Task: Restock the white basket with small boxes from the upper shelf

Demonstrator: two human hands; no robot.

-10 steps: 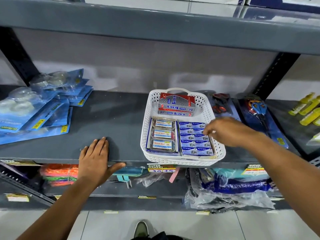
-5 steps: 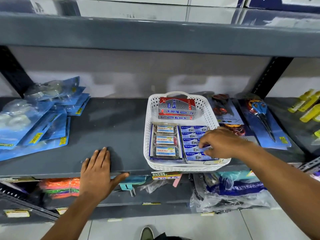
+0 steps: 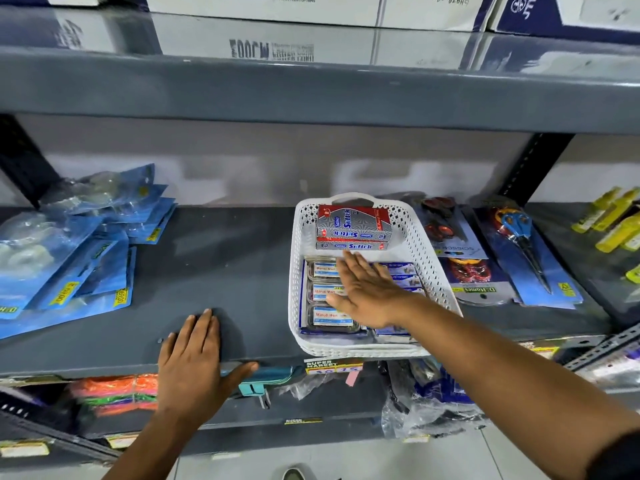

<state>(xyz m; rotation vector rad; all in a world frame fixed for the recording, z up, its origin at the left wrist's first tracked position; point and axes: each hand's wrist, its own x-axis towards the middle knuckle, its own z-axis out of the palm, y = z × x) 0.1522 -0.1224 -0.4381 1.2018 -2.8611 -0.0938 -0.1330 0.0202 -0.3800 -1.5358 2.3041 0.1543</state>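
A white perforated basket [image 3: 424, 244] sits on the grey middle shelf [image 3: 221, 268]. At its back lie two stacked red and silver boxes [image 3: 353, 226]. Its front holds clear packs with white labels [image 3: 327, 317] on the left and small blue boxes [image 3: 401, 271] on the right. My right hand [image 3: 367, 294] lies flat and open over the packs and blue boxes, fingers spread, holding nothing. My left hand [image 3: 192, 365] rests flat on the shelf's front edge, left of the basket, thumb over the lip.
Blue blister packs [image 3: 69, 258] are piled at the shelf's left. Packaged scissors [image 3: 523, 251] and yellow bottles [image 3: 616, 220] lie right of the basket. Large white cartons [image 3: 263, 5] stand on the upper shelf [image 3: 311, 88]. Bagged goods fill the lower shelf [image 3: 426, 403].
My right hand has opened flat and shifted left over the basket's contents, from pinching at the blue boxes on the right. The view has tilted up. The left hand stays put.
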